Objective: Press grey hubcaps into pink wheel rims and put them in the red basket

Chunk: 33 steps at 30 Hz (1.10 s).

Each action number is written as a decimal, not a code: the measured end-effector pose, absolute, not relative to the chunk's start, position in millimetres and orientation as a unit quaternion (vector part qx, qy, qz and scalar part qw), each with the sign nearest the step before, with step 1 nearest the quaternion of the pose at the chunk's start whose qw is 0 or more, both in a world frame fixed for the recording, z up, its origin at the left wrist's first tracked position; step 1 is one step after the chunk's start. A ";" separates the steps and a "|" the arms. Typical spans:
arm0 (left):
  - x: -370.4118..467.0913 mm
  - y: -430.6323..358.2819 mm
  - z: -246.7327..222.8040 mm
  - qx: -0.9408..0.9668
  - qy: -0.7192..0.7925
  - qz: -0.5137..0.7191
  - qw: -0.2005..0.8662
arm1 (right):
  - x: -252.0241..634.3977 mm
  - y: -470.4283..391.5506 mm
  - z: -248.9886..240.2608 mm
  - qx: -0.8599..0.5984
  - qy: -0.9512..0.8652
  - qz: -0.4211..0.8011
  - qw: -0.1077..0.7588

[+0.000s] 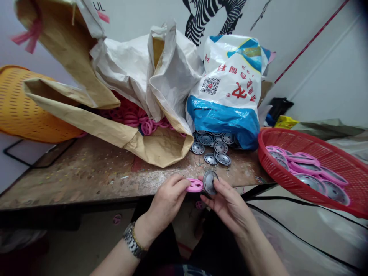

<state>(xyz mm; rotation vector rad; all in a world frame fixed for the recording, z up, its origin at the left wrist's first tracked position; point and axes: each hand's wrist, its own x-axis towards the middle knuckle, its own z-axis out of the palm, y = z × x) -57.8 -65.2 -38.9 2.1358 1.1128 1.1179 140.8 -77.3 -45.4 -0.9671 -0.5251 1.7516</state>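
The left hand (169, 195), at lower centre of the frame, pinches a pink ring (194, 185) between thumb and fingers. The right hand (227, 199), just right of it, grips a grey disc (210, 182) by its edge, thumb on the face, disc tilted up. Ring and disc are close beside each other at the front edge of the worktable (100, 176); whether they touch cannot be told. A metal watch (134, 241) is on the left wrist.

Beyond the hands, loose grey discs (220, 148) lie in a pile at the mouth of a white and blue bag (227, 92), right of centre. At centre left, a paper-lined sack (161, 147) lies open on the table, with pink rings (135, 117) inside.

At the right of the frame, a red basket (287, 142) holds grey discs with pink rims (333, 191), several overlapping. An orange perforated basket (25, 107) is at the left edge, tilted. Below the table, one pink piece (117, 219) lies on the floor at lower left; another (199, 205) shows just below the hands. A zebra picture (212, 15) marks the wall at top centre.
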 end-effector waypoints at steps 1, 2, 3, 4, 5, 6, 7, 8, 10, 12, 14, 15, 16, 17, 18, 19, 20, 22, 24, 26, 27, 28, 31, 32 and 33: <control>-58.9 -65.8 -40.1 0.799 0.394 0.403 0.209 | 140.3 -78.1 -46.0 -0.401 -0.222 0.731 0.505; -59.1 -66.7 -41.5 0.810 0.385 0.400 0.189 | 139.0 -79.1 -46.2 -0.402 -0.226 0.734 0.499; -58.5 -67.9 -43.0 0.816 0.378 0.400 0.178 | 137.1 -80.1 -45.9 -0.402 -0.228 0.737 0.493; -57.2 -69.1 -44.6 0.817 0.373 0.403 0.178 | 134.9 -81.0 -45.2 -0.403 -0.227 0.739 0.489; -55.3 -70.3 -45.9 0.812 0.372 0.410 0.186 | 132.6 -81.7 -44.2 -0.404 -0.225 0.739 0.490; -53.1 -71.5 -46.9 0.800 0.376 0.420 0.204 | 130.6 -82.1 -43.1 -0.405 -0.224 0.736 0.494; -50.6 -72.6 -47.2 0.780 0.388 0.431 0.235 | 129.0 -82.2 -42.2 -0.408 -0.224 0.728 0.503; -48.2 -73.6 -46.7 0.750 0.404 0.440 0.282 | 128.0 -82.1 -41.7 -0.413 -0.226 0.717 0.515; -44.1 -75.0 -43.0 0.666 0.427 0.434 0.431 | 127.6 -81.4 -42.3 -0.422 -0.241 0.692 0.534; -41.9 -75.8 -36.6 0.569 0.410 0.387 0.599 | 128.6 -80.9 -44.9 -0.438 -0.264 0.660 0.550; -41.2 -76.1 -30.2 0.499 0.379 0.339 0.702 | 129.3 -81.1 -48.8 -0.453 -0.291 0.628 0.562; -41.0 -76.2 -28.0 0.483 0.374 0.329 0.720 | 129.2 -81.4 -50.7 -0.460 -0.304 0.613 0.566; -40.8 -76.3 -26.8 0.477 0.377 0.327 0.723 | 128.8 -81.9 -52.3 -0.465 -0.317 0.600 0.568; -40.3 -76.4 -26.4 0.478 0.384 0.330 0.718 | 128.2 -82.4 -53.6 -0.468 -0.332 0.589 0.568; -39.5 -76.6 -26.9 0.484 0.393 0.333 0.708 | 127.4 -82.9 -54.4 -0.471 -0.348 0.579 0.568; -38.7 -76.7 -27.9 0.493 0.401 0.337 0.695 | 126.7 -83.2 -54.7 -0.474 -0.364 0.569 0.565; -37.8 -76.7 -29.2 0.503 0.408 0.340 0.682 | 126.3 -83.5 -54.5 -0.478 -0.380 0.560 0.560; -36.7 -76.3 -31.8 0.526 0.415 0.346 0.657 | 126.6 -83.9 -53.0 -0.486 -0.412 0.549 0.541; -37.1 -75.1 -33.8 0.544 0.409 0.350 0.644 | 128.4 -84.3 -50.4 -0.486 -0.447 0.546 0.515; -38.8 -73.7 -35.7 0.557 0.397 0.352 0.640 | 131.0 -85.1 -47.9 -0.480 -0.481 0.540 0.496; -39.9 -73.1 -36.6 0.564 0.392 0.353 0.635 | 132.2 -85.6 -47.1 -0.479 -0.492 0.535 0.492; -40.9 -72.6 -37.5 0.573 0.389 0.353 0.629 | 133.2 -86.4 -46.6 -0.480 -0.498 0.529 0.492; -43.1 -72.4 -38.4 0.610 0.384 0.345 0.601 | 134.7 -89.3 -47.6 -0.494 -0.495 0.506 0.505; -43.3 -72.7 -37.9 0.626 0.383 0.339 0.588 | 134.6 -90.5 -48.5 -0.499 -0.496 0.497 0.509; -43.3 -73.3 -37.1 0.642 0.384 0.333 0.574 | 134.5 -91.9 -49.5 -0.504 -0.499 0.485 0.511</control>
